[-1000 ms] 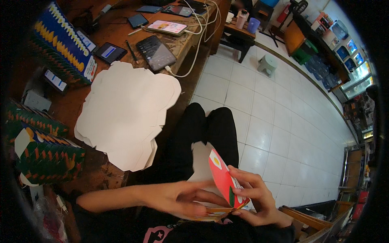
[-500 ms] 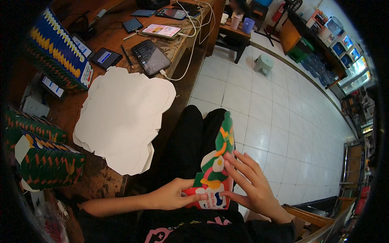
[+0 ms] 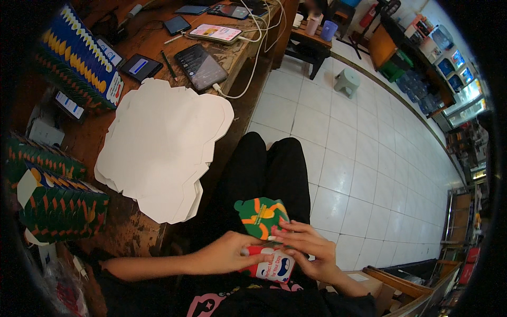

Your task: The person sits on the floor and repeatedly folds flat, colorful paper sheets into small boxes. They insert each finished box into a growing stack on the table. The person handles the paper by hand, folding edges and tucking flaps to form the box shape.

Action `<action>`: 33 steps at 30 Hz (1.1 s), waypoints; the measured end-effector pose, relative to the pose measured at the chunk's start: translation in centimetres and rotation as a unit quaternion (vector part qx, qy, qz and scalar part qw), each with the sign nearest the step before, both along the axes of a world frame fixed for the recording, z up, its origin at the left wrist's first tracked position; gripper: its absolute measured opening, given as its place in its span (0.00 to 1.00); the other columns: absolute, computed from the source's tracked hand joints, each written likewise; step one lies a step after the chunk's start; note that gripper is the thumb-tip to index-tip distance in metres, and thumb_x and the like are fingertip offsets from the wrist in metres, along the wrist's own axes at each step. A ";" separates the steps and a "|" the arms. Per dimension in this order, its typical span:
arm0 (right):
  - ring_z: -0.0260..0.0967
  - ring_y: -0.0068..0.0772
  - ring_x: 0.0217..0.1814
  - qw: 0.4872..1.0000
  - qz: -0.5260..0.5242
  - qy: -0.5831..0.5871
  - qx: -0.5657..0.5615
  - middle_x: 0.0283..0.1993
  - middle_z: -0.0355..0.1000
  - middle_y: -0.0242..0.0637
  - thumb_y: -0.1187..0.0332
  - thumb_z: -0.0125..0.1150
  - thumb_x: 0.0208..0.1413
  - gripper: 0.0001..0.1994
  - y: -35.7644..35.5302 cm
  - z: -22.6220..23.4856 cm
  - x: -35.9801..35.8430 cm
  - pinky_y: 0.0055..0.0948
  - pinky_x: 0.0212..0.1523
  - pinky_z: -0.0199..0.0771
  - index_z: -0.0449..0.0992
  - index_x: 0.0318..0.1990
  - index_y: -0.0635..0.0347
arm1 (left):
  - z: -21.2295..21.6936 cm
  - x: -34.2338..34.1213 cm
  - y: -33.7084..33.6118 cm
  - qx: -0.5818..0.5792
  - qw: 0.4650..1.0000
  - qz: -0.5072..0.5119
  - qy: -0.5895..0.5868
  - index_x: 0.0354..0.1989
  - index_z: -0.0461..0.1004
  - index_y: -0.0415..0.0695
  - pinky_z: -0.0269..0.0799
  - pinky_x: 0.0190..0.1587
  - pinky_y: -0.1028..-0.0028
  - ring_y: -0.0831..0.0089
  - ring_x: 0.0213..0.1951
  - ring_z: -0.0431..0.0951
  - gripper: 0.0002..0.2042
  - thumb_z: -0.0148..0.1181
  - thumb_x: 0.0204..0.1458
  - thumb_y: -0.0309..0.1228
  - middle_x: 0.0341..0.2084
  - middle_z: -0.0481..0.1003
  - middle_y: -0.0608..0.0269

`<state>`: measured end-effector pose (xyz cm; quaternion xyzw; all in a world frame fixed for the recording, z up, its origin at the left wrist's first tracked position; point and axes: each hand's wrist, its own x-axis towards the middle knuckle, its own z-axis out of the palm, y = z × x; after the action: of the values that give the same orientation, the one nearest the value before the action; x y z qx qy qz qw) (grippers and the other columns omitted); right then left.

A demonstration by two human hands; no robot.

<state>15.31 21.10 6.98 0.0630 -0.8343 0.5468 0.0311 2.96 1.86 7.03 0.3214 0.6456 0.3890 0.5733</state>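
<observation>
Over my lap I hold a small printed carton (image 3: 275, 268), red and white below, with a green panel (image 3: 257, 215) patterned in orange folded over at its top. My left hand (image 3: 232, 253) grips the carton's left side, thumb across the red front. At the right, my right hand (image 3: 312, 252) pinches the carton along the fold, fingers on the green panel and thumb near the white front. Its back is hidden. Left of my knees, a stack of flat white carton blanks (image 3: 158, 142) lies on the wooden table.
Nested folded cartons stand on the table in a blue-and-yellow row (image 3: 82, 58) and a green stack (image 3: 68, 214). Beyond the blanks lie a charging phone (image 3: 200, 67), a pencil (image 3: 169, 65) and several other phones. A stool (image 3: 347, 82) stands on the tiled floor.
The green panel, upright before, now leans over to the left and lower. My right hand has moved down and left, its spread fingers closing on the carton. My left hand keeps its grip.
</observation>
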 end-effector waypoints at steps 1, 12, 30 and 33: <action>0.57 0.42 0.63 1.000 -0.025 0.012 -0.008 0.50 0.71 0.37 0.75 0.60 0.47 0.15 0.1 0.1 0.1 0.42 0.62 0.55 0.75 0.46 0.60 | -0.2 -0.2 0.0 0.010 1.000 0.024 -0.018 0.49 0.69 0.38 0.70 0.46 0.71 0.72 0.41 0.75 0.20 0.57 0.52 0.37 0.38 0.76 0.53; 0.50 0.42 0.61 0.968 0.088 -0.068 -0.225 0.41 0.61 0.32 0.67 0.66 0.43 0.05 0.7 -0.8 1.1 0.44 0.62 0.50 0.81 0.30 0.51 | -1.9 -1.8 -0.1 -0.045 0.869 0.184 -0.457 0.54 0.61 0.38 0.74 0.47 0.71 0.70 0.47 0.73 0.26 0.55 0.53 0.44 0.47 0.70 0.54; 0.45 0.56 0.66 0.992 -0.125 0.032 0.009 0.49 0.58 0.42 0.69 0.71 0.36 0.14 -1.7 -0.2 2.1 0.51 0.63 0.47 0.67 0.17 0.58 | -0.3 1.0 0.2 0.052 0.969 0.153 -0.190 0.50 0.63 0.39 0.69 0.48 0.73 0.73 0.48 0.69 0.23 0.61 0.50 0.37 0.45 0.70 0.60; 0.42 0.60 0.67 0.981 -0.171 0.090 -0.018 0.51 0.55 0.45 0.73 0.67 0.38 0.12 -2.2 -0.8 1.1 0.56 0.64 0.43 0.66 0.15 0.58 | 0.1 1.2 0.2 0.123 0.970 0.195 -0.073 0.48 0.65 0.37 0.68 0.47 0.74 0.74 0.46 0.70 0.22 0.61 0.50 0.38 0.43 0.71 0.59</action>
<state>16.38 18.88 6.18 -0.0320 -0.8164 0.5407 0.2005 4.18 2.03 7.16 0.2278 0.5999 0.5920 0.4876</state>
